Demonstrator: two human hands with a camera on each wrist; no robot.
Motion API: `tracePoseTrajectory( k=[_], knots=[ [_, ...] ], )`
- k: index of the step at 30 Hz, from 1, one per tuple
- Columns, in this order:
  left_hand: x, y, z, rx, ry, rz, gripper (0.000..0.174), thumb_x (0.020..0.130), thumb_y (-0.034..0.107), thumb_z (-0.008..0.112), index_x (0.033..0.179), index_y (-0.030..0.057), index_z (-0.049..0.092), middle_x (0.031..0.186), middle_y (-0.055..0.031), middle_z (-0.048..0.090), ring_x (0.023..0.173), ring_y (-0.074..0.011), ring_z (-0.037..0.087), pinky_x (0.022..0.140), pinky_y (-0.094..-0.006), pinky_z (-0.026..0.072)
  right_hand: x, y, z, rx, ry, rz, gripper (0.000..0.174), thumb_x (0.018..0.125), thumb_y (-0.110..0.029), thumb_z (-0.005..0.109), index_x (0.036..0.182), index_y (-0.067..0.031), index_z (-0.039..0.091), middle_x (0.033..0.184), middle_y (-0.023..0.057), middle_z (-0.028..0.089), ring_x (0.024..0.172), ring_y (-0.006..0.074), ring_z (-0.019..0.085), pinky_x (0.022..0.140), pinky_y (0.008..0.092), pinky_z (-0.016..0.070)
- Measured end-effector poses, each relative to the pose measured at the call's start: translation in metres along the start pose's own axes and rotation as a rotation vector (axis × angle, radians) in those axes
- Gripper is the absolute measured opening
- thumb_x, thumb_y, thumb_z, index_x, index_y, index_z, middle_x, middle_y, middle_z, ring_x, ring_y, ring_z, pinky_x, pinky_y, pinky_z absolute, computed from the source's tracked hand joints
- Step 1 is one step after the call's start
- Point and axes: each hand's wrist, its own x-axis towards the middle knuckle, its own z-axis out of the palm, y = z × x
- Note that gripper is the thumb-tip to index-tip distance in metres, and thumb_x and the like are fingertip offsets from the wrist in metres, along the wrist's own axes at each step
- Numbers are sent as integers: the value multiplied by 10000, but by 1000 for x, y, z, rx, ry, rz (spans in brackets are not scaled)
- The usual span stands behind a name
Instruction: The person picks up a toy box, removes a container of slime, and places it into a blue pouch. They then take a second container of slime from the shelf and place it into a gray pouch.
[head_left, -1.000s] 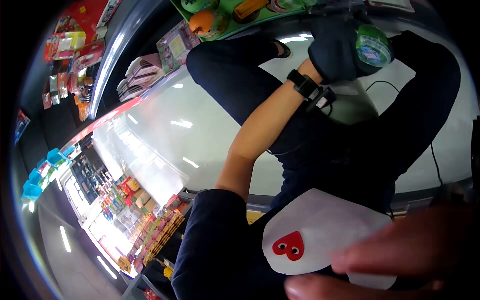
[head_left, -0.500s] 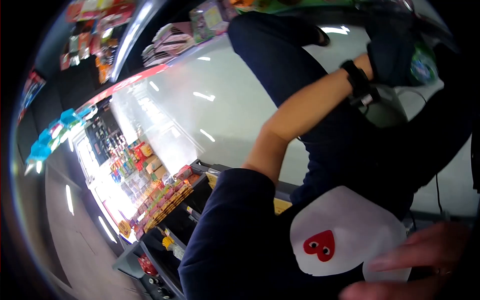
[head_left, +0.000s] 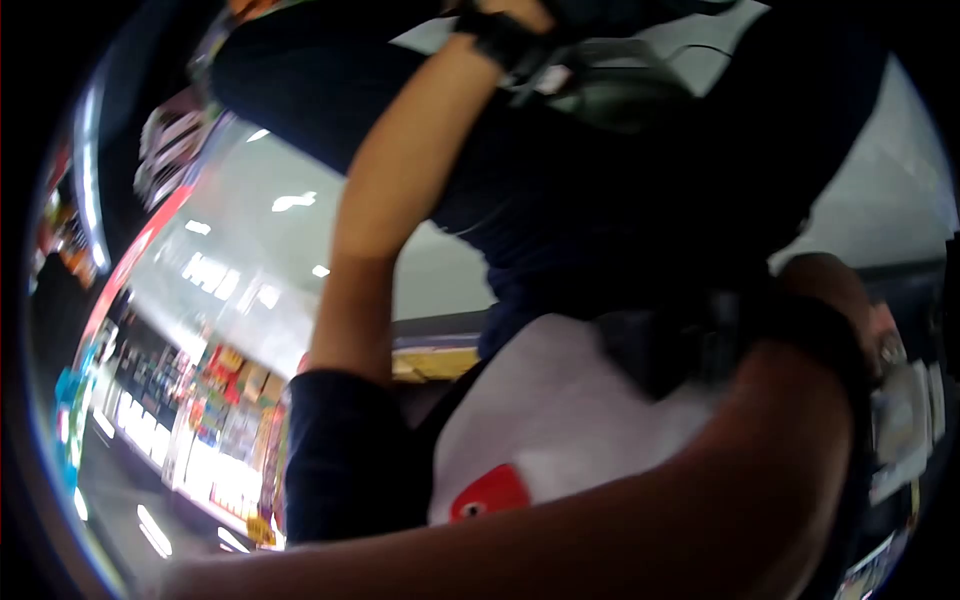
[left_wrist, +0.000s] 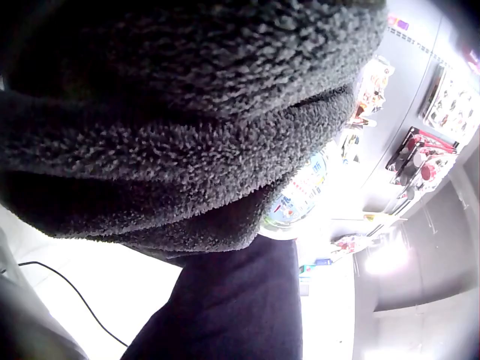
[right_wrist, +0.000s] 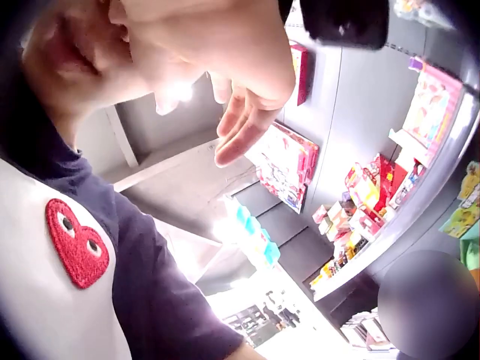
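Observation:
My left hand (head_left: pixel 520 12) is at the top edge of the head view, mostly hidden by a dark cloth (head_left: pixel 640 12). In the left wrist view that fluffy cloth (left_wrist: pixel 187 142) fills the upper left, its folds wrapped round a clear, rounded plastic bottle (left_wrist: pixel 296 199) with a printed label. The hand holds the bottle through the cloth. Blurred and very near the camera, my right hand (head_left: pixel 600 500) spans the bottom of the head view. The right wrist view has it (right_wrist: pixel 217 52) raised by the chin, with loosely bent fingers (right_wrist: pixel 244 127) holding nothing.
The dark-and-white shirt bears a red heart patch (right_wrist: pixel 79 244). A grey bin-like object (head_left: pixel 625 85) stands between the bent legs. Packaged goods (right_wrist: pixel 367 195) line shelves at one side, and a black cable (left_wrist: pixel 71 289) lies on the pale floor.
My right hand has moved from the lower right, in front of the shirt, up close to the face. The head view has shifted, leaving the left hand at its top edge and the bottle outside it.

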Motion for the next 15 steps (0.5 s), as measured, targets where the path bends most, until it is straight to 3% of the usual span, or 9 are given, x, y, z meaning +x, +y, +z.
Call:
tracePoseTrajectory(
  k=[15],
  knots=[
    [7,9,-13,3,95,30,339,784,273,680,1045,59,659,1036,-135,652,899,-253,613,755,-373,467,7,38,38,-106,77,-32,177,887,-118,558,1052,-54,572,1000,128,611,819,212,594,677,317,497]
  ],
)
